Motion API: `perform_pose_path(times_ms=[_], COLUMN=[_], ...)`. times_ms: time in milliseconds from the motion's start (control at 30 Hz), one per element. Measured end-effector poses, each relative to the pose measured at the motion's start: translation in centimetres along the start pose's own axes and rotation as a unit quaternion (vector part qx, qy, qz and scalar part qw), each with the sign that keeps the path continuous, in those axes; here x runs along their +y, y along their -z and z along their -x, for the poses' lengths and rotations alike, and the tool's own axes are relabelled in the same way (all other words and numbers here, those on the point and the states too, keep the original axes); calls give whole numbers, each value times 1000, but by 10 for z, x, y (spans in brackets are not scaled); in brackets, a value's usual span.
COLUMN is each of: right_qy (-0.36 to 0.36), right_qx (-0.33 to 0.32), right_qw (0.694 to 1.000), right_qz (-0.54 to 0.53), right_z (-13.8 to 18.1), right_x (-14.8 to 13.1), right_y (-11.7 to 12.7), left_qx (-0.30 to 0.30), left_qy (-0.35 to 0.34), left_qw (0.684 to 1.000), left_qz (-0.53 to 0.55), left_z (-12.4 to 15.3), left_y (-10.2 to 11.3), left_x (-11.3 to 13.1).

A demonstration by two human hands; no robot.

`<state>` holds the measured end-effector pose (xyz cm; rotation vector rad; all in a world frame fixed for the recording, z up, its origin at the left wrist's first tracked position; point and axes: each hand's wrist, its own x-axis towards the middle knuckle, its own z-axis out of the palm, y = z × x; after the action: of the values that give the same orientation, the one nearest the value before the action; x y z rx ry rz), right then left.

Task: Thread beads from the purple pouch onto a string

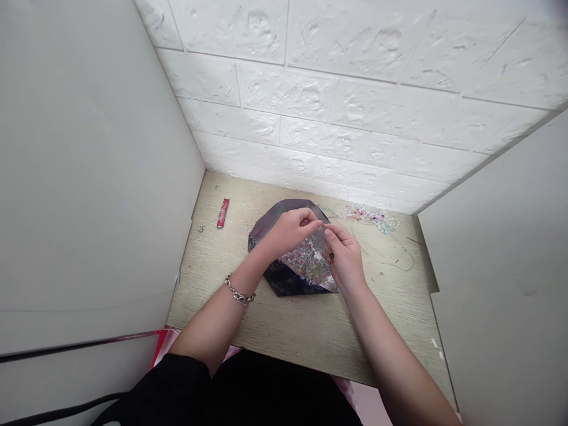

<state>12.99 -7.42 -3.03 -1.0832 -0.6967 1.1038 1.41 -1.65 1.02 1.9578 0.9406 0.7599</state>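
Observation:
My left hand and my right hand meet fingertip to fingertip over a dark, many-sided tray. Both hands are closed in a pinch, and whatever is between the fingers is too small to make out. Small multicoloured beads lie in the tray, partly covered by my hands. Something small and dark shows by the fingers of my right hand. A chain bracelet circles my left wrist.
Strings of pale and coloured beads lie at the table's back right. Toward the left is a red tube-shaped thing, with small metallic bits nearby. White brick-patterned wall and side panels enclose the wooden table.

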Motion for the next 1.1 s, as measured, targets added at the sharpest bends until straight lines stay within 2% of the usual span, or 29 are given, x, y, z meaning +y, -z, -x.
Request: perform_pose_path(times_ms=[500,633,767,967,1100], right_qy=[1,19,67,109,107], right_qx=[3,13,20,23,37], right_qw=[1000,997,986,975,977], right_qz=[21,77,151,191,181], right_z=[0,0,2,5,5], right_x=[1,2,1,-1,-1], right_y=[0,1,1,1,1], left_qx=[-10,-18,-21,-87,-102], left_qy=[5,10,34,74,79], left_qw=[1000,1000,999,991,988], left_qz=[-12,-14,2,62,90], left_z=[0,0,1,1,1], left_y=[-1,-2,-1,2,3], left_x=[1,1,1,-1,-2])
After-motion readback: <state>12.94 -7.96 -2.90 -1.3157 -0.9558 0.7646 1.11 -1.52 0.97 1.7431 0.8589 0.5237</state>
